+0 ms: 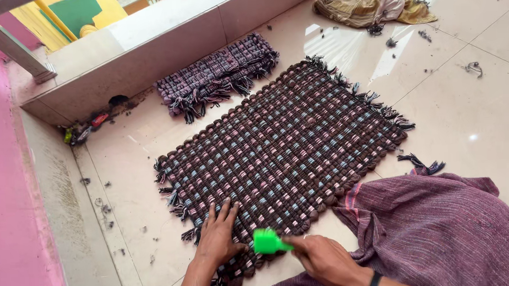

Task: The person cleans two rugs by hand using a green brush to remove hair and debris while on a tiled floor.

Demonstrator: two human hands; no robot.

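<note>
A dark woven rag mat (289,141) with pink and blue flecks and fringed ends lies flat on the tiled floor. My left hand (217,238) presses flat on the mat's near corner, fingers spread. My right hand (324,258) grips a small bright green tool (266,241), possibly a lighter or cutter, held at the mat's near edge just right of my left hand. A dark band is on my right wrist.
A second folded mat (219,75) lies against the low tiled step (145,56). Purple striped cloth (439,226) covers my lap at lower right. A crumpled yellowish cloth (372,4) lies far back. Thread scraps dot the floor; a pink wall (5,202) is left.
</note>
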